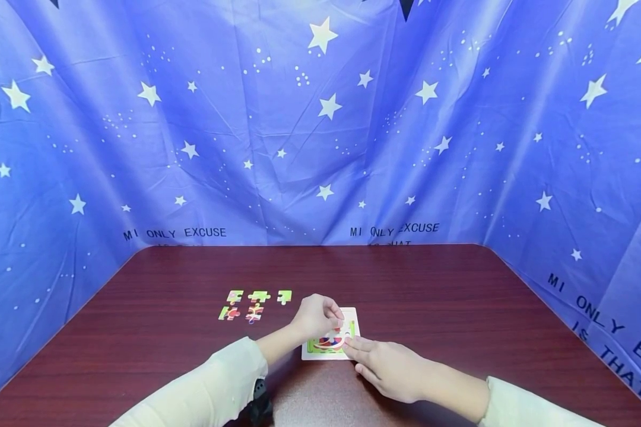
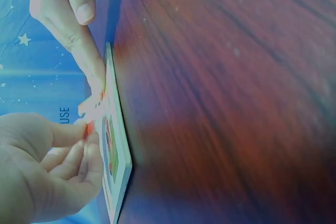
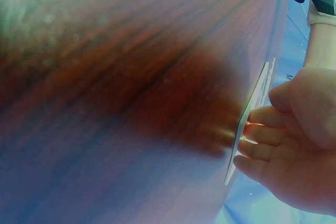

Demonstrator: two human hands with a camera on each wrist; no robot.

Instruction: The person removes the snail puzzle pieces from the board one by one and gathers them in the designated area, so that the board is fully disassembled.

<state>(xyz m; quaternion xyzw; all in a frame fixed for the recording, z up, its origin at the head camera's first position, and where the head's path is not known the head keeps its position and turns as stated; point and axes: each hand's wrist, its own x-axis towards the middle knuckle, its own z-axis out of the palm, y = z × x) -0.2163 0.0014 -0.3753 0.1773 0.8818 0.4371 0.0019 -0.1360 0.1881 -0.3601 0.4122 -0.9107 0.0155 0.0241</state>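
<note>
Near the front of the table lies a jigsaw board [image 1: 320,356] with a pale frame and a partly filled green, red and blue picture. My left hand [image 1: 315,316] is over its upper left part, thumb and fingertips pinching a small puzzle piece [image 2: 90,129] with red on it, which the fingers mostly cover. Extended fingers of my right hand [image 1: 394,369] rest on the right side of the board. In the right wrist view those fingertips [image 3: 242,162] lie at the board's edge.
Several loose puzzle pieces [image 1: 259,296], green and red, lie in two rows left of the board. The dark red wooden table [image 1: 432,296] backs onto a blue star-printed curtain [image 1: 278,130]. A black band with a device [image 1: 260,398] is on the left wrist.
</note>
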